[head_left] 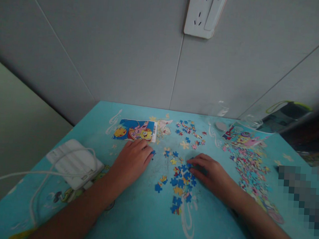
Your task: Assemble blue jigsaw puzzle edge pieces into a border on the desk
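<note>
Running in from the left edge, a white cable (39, 172) crossed a white power strip (71, 161) on the near left of the blue counter (141, 211). To its right, the left hand (136, 155) lay palm down, its fingers close together and bent toward the far side; whether they held anything could not be told. A blue puzzle piece (153, 153) sat right beside that hand's thumb side. Just beyond the hand lay a picture card (134, 129) with cartoon figures.

In the middle was a loose cluster of puzzle pieces (181, 181), mostly blue with some yellow and red, a few of them apart on its left and near sides. Farther off, a smaller scatter of pieces (187, 128) lay toward the wall (125, 53), which carried a socket (205, 15).

The right hand (207, 168) reached the cluster's right edge, thumb and forefinger a narrow gap apart at the blue pieces; a grip on one could not be made out. Beyond it, at the far right, were a round lid (220, 126) and a second card (241, 135), tilted up above a large, many-coloured heap of pieces (253, 170).
</note>
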`<state>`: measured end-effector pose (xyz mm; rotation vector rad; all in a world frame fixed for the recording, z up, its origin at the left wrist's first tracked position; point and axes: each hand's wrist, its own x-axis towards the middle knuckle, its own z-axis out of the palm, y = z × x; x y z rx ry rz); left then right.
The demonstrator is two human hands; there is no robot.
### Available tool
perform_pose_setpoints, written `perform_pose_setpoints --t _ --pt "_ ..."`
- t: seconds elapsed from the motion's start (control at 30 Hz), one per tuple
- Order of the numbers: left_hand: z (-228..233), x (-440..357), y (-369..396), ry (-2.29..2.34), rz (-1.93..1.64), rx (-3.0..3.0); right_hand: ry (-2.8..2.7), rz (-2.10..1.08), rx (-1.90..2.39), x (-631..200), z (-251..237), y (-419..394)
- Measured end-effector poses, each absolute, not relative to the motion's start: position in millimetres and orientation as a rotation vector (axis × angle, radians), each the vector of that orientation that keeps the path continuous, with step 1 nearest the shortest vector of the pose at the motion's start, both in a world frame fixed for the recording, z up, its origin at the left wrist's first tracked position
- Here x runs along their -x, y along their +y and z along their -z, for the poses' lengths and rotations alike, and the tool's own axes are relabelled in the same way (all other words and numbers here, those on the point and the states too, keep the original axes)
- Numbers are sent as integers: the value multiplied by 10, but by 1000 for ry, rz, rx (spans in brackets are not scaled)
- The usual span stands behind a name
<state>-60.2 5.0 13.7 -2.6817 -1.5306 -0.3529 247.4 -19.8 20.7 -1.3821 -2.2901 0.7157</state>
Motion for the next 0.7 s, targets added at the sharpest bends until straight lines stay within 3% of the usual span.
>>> perform_pose_setpoints --t 0.33,0.7 --pt "-177 570 15 -1563 354 2664 -1979 -985 1516 -2293 -377 -103" --pt "-214 624 53 -1556 447 2733 -2259 -886 1318 -1461 -278 421"
